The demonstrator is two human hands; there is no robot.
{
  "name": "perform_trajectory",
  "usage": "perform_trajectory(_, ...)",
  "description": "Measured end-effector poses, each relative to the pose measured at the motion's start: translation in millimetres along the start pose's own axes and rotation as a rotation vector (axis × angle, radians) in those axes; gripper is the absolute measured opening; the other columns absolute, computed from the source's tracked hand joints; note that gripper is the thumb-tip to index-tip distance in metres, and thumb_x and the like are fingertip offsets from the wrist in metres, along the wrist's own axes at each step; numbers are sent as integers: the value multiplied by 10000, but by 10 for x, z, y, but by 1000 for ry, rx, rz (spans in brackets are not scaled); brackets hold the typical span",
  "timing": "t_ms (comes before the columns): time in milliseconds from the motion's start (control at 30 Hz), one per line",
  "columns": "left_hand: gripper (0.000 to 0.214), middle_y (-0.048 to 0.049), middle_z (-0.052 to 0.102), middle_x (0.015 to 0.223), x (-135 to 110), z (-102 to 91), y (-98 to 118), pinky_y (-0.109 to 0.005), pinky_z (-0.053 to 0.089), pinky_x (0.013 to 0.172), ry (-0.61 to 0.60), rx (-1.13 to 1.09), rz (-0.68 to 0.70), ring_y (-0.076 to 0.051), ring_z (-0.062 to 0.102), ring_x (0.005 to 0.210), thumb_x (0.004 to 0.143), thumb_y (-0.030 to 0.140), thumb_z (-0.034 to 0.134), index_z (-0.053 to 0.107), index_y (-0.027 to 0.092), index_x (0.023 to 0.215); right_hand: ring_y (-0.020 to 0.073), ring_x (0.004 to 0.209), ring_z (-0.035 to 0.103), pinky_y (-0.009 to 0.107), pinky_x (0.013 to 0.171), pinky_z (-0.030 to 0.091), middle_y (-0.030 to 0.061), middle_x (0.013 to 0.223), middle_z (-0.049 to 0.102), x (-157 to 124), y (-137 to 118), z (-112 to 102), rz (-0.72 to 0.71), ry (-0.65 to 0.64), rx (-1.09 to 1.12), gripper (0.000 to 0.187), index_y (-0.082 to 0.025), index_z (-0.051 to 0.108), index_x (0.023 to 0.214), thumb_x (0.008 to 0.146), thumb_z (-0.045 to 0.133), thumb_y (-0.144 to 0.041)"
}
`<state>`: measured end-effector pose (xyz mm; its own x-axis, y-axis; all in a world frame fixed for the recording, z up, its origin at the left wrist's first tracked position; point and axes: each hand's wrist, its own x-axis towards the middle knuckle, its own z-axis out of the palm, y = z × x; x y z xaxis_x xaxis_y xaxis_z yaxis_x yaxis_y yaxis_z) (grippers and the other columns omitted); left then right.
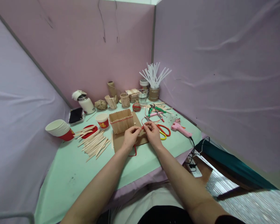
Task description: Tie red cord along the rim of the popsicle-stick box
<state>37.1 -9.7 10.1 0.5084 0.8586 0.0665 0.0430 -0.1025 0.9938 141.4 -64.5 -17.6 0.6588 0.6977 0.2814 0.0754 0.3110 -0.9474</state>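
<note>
My left hand (131, 137) and my right hand (152, 133) meet over a piece of brown cardboard (121, 145), each pinching red cord. One length of the red cord (135, 151) hangs below my left hand onto the table. Another stretch runs back from my right hand toward a red ball of cord (136, 107). Just behind my left hand, on the cardboard, stands a box made of craft sticks (121, 122) with a red line along its rim. Scissors with red and yellow handles (164, 130) lie beside my right hand, partly hidden by it.
Loose craft sticks (95, 144) and a red lid (89, 132) lie left, near paper cups (103, 120). Green-handled pliers (156, 109) and a pink glue gun (181, 129) with a cable are right. At the back stand a twine ball (101, 105), a water glass (142, 97) and white sticks (154, 76).
</note>
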Motion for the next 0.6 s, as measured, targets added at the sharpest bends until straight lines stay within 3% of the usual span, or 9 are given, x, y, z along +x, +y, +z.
perform_trajectory(233, 273, -32, 628, 666, 6, 4, 9, -228, 393, 566, 18, 5, 0, -130, 521, 624, 638, 397, 639, 684, 142, 723, 144, 699, 559, 285, 672, 444, 4, 750, 596, -3, -3, -3, -28, 13, -111, 189, -192, 507, 865, 764, 554, -345)
perform_trajectory(433, 207, -45, 660, 744, 41, -15, -35, -247, 420, 684, 57, 37, 117, -150, 557, 720, 678, 339, 613, 677, 146, 716, 138, 746, 520, 282, 698, 437, 25, 825, 537, -27, -80, -8, -168, 35, -291, 156, -180, 594, 775, 786, 533, -323)
perform_trajectory(600, 192, -45, 658, 763, 26, -11, -43, -254, 416, 707, 83, 120, 213, -150, 559, 730, 721, 318, 577, 675, 154, 742, 144, 768, 529, 273, 653, 440, 37, 845, 538, -36, -103, 4, -160, 28, -267, 170, -184, 641, 779, 787, 541, -321)
